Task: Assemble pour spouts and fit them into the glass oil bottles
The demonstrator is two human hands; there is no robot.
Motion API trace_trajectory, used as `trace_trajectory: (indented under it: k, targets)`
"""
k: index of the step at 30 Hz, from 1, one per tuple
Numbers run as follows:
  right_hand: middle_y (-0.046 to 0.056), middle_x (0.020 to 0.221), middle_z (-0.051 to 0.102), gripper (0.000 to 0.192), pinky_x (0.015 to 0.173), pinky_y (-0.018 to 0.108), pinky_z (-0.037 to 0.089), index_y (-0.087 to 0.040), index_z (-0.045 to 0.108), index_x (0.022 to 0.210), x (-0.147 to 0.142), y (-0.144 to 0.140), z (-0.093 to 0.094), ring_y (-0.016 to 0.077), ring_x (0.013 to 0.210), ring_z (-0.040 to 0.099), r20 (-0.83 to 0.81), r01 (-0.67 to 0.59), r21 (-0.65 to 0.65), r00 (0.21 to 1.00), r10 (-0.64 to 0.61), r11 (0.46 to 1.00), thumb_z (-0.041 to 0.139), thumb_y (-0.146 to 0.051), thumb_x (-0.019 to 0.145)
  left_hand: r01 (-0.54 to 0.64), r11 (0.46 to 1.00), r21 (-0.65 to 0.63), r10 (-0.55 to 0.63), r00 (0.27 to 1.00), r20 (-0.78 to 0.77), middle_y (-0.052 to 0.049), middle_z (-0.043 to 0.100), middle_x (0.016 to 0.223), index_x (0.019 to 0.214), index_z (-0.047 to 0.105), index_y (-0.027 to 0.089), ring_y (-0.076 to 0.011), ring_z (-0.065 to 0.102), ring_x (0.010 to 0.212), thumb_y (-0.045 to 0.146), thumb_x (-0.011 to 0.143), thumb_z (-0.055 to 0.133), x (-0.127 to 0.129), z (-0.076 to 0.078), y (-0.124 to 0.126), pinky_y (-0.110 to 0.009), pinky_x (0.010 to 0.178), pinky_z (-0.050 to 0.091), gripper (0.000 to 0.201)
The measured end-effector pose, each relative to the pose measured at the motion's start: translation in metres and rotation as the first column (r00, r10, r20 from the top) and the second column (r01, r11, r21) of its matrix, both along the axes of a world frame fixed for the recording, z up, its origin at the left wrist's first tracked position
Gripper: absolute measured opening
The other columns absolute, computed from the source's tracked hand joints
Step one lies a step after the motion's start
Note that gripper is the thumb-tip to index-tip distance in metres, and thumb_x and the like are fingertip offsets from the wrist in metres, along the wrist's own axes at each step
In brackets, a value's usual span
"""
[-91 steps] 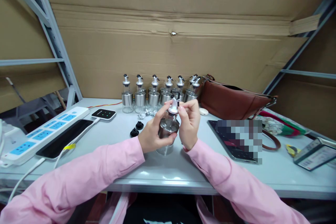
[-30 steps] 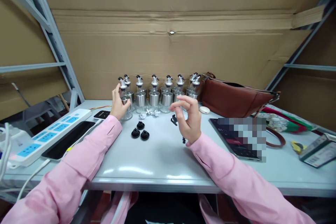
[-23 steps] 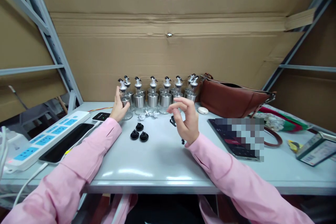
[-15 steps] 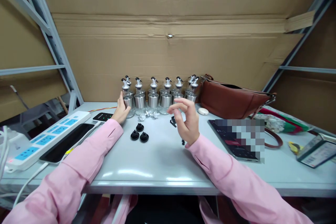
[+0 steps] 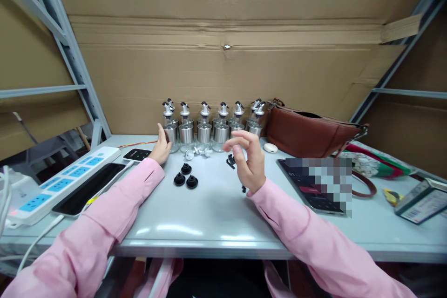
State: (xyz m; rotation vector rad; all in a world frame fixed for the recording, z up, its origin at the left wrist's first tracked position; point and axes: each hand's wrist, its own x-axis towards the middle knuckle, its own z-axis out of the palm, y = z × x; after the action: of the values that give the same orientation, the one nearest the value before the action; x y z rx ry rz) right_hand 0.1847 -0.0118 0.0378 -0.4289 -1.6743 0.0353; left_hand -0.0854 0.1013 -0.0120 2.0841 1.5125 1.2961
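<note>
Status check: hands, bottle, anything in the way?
Left hand against end bottle in the row, grip unclear. Right hand raised, empty. Black caps loose on table.

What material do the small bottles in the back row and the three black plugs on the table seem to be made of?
Bottles: clear glass below, since the table shows through, with a brushed, shiny metal band, probably steel. Spout tops look like white and black plastic. Black plugs: matte, ribbed, probably rubber or soft plastic; the view cannot settle which.

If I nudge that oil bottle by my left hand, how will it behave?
The oil bottle looks tall, narrow and spout-topped, so probably tippy. Clear glass suggests it is fragile and maybe slippery. It stands close against the other bottles, so a push from the left hand could knock them.
</note>
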Motion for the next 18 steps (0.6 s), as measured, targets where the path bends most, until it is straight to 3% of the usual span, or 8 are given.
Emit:
trace_trajectory:
  k: [8,14,18]
  targets:
    - [-0.002,0.073,0.060,0.024,0.069,0.032,0.047,-0.024,0.044,0.113,0.000,0.001,0.000,0.0127,0.065,0.058,0.002,-0.015,0.000,1.000,0.015,1.000,0.040,-0.022,0.090,-0.098,0.981,-0.167,0.077,0.989,-0.130,-0.032,0.000,0.146,0.136,-0.020,-0.004,-0.0294,0.009,0.139,0.021,0.078,0.052,-0.001,-0.008,0.004,-0.046,0.111,0.016,0.095]
    - [-0.002,0.072,0.060,0.022,0.067,0.031,0.048,-0.024,0.044,0.112,0.000,0.000,0.000,0.0127,0.064,0.058,0.004,0.008,-0.005,1.000,-0.008,1.000,0.039,-0.024,0.090,-0.233,0.933,-0.276,0.143,0.940,-0.310,-0.032,0.018,0.143,0.134,-0.023,-0.006,-0.0263,0.027,0.135,0.023,0.083,0.046,0.005,-0.004,-0.002,-0.039,0.108,0.027,0.090]
    - [-0.002,0.073,0.060,0.023,0.068,0.031,0.047,-0.024,0.044,0.112,0.000,-0.001,0.000,0.0122,0.064,0.057,0.012,0.008,-0.007,1.000,-0.008,1.000,0.040,-0.023,0.090,-0.320,0.897,-0.304,0.162,0.879,-0.448,-0.034,0.034,0.136,0.136,-0.014,-0.009,-0.0278,0.043,0.126,0.025,0.085,0.044,0.009,0.006,-0.009,-0.036,0.099,0.038,0.085]
